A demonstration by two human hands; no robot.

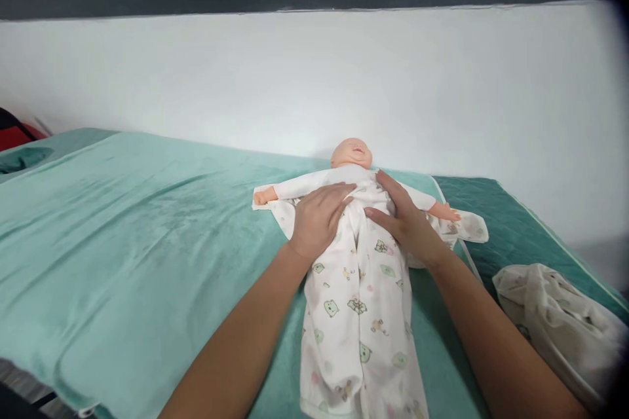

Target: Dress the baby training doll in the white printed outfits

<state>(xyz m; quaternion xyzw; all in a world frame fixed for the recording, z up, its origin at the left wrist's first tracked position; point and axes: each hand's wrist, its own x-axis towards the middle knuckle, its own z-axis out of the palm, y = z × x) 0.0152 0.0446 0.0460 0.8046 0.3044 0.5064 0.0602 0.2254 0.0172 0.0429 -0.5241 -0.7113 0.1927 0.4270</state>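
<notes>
A baby doll (352, 153) lies on its back with its arms stretched out to both sides, its head near the wall. White cloth covers its torso and arms. A white garment printed with small green bears (358, 314) lies over its lower body, and more of it shows under both arms. My left hand (322, 219) rests on the doll's belly at the left side, fingers extended over the cloth. On the right side of the chest, my right hand (405, 219) lies with thumb and fingers apart, touching the fabric.
Light green sheet (137, 242) spreads across the bed. At the right lies a crumpled white cloth (560, 321) on a darker green cover (466, 193). A white wall (246, 78) stands behind, and a red and black item (14, 131) shows at the far left.
</notes>
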